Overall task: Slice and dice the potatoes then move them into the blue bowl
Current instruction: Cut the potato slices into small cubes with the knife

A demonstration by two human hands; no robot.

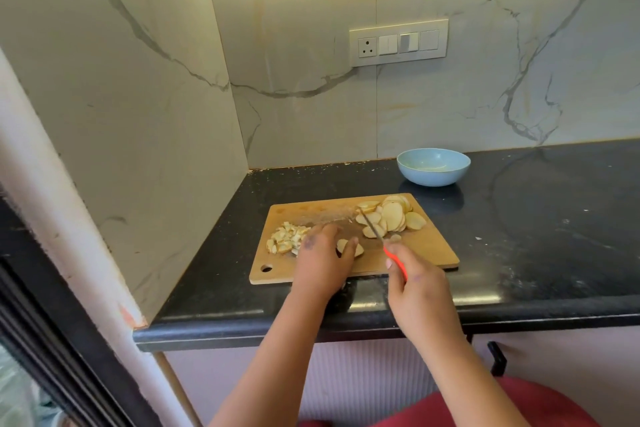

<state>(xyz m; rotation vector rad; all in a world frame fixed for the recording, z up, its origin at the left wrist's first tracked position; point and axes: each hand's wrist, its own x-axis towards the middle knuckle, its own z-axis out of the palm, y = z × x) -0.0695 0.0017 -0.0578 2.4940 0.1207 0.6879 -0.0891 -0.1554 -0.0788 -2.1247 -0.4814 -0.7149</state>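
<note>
Wooden cutting board [429, 253], glossy black countertop [536, 236], seemingly stone

A glossy black countertop [519, 236] fills a corner of pale marble-veined wall panels [311, 45]. A cream switch plate [398, 42] with one socket sits on the back wall. Below the counter edge, pale ribbed cabinet fronts [363, 374] show.
</note>
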